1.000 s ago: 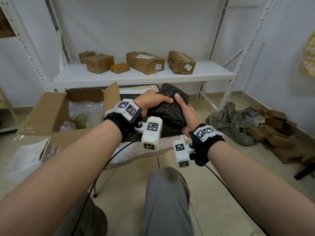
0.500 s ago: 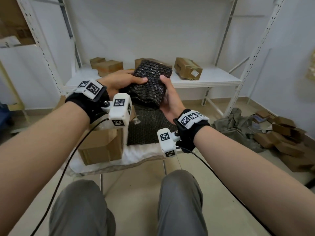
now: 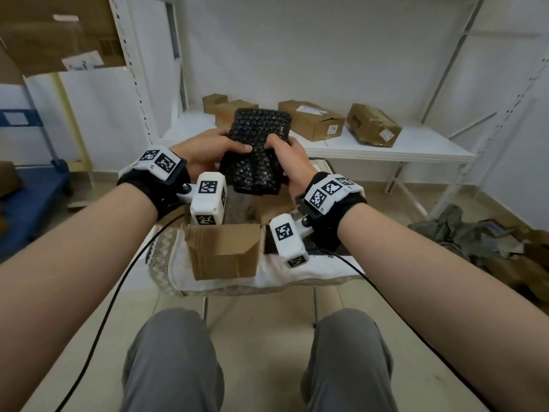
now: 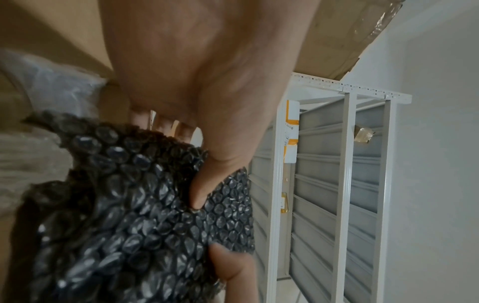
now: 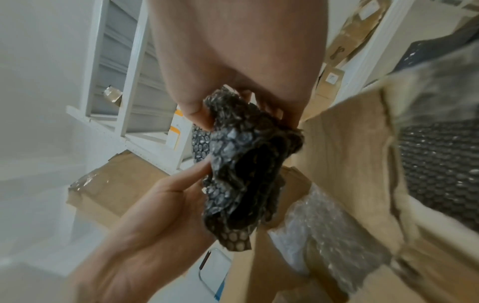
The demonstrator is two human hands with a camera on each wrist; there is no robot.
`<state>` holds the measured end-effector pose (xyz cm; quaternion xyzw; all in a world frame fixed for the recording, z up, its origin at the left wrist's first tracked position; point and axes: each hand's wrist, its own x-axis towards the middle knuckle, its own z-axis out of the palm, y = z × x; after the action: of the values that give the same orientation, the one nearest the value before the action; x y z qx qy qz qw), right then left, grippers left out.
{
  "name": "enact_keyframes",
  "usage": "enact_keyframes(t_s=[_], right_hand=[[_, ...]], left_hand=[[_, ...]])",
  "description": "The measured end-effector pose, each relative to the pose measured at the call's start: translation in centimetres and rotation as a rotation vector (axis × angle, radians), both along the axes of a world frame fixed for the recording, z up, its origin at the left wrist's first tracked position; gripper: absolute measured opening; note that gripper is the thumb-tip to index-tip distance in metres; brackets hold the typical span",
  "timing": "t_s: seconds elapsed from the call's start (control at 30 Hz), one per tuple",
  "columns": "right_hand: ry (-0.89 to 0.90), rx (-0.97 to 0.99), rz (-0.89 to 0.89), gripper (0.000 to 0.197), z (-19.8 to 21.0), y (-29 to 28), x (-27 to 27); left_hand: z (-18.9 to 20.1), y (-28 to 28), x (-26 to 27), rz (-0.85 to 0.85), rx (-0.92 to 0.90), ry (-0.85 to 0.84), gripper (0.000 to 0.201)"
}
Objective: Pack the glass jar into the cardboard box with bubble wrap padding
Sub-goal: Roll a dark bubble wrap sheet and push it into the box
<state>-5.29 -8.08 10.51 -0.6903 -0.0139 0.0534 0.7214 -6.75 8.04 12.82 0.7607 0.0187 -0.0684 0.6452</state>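
- The black bubble-wrap bundle [image 3: 255, 153] was upright and roughly rectangular, its surface covered in glossy round bubbles; the jar inside could not be seen.
- The bundle was held in the air above the open cardboard box [image 3: 225, 251], clear of it.
- The right wrist view showed the bundle's lower end crumpled and gathered, with a dark opening between the folds.
- The left hand [image 3: 208, 153] gripped the bundle's left side, thumb curled over the front and fingers behind.
- The right hand [image 3: 289, 162] gripped the right side, thumb pressed into the wrap and fingers wrapped behind.
- The cardboard box stood with its flaps open on a white cloth [image 3: 297, 272]; clear bubble wrap [image 5: 324, 225] lay inside it.
- A flat sheet of black bubble wrap [image 5: 440, 164] lay beside the box.
- Several closed cardboard parcels [image 3: 312, 120] sat on the white shelf [image 3: 416, 147] behind.
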Motion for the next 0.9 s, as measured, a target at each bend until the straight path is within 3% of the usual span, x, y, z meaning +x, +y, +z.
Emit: enact_keyframes(t_s=[0.27,0.4,0.6,0.7,0.9], right_hand=[[-0.024,-0.092,0.027,0.047,-0.1,2.8,0.1],[-0.042,-0.260,0.026,0.060,-0.8,4.3,0.5],[-0.039,-0.366,0.116,0.054,-1.9,4.5,0.8],[-0.069,-0.344,0.063,0.054,-2.9,4.6,1.7],[-0.069,-0.230,0.062,0.036,-2.8,4.4,1.0]], left_hand=[[-2.4,3.2,1.5,0.120,0.024,-0.005,0.049],[-3.9,4.1,2.1,0.119,0.203,-0.004,0.059],[-4.6,4.8,2.5,0.064,0.521,-0.011,0.050],[-5.1,5.1,2.6,0.074,0.532,0.006,0.052],[-4.5,5.5,2.2,0.052,0.540,0.058,0.032]])
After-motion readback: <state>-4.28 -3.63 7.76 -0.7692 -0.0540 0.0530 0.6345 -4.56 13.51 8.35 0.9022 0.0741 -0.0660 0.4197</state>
